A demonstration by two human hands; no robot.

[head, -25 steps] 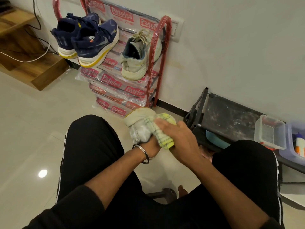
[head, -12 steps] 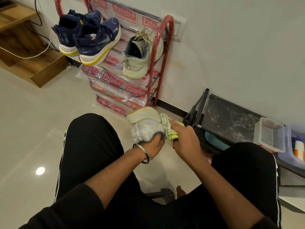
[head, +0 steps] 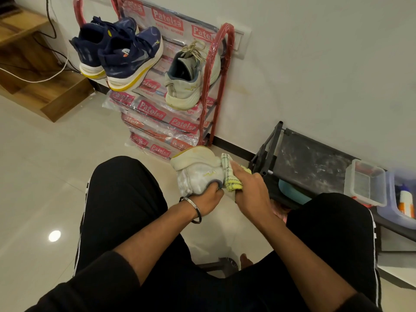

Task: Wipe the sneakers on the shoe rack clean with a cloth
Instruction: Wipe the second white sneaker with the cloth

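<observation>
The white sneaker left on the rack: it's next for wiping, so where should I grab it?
Grip the white sneaker at its heel collar, reaching from the front: the heel points outward, opening gaping, toe against the wall. This seems easiest.

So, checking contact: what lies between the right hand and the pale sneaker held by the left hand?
In the head view, a folded yellow cloth lies between the right hand and the pale sneaker.

The left hand holds a pale sneaker by its opening. The right hand presses a yellow cloth against its side. Three more sneakers sit on the red shoe rack.
</observation>
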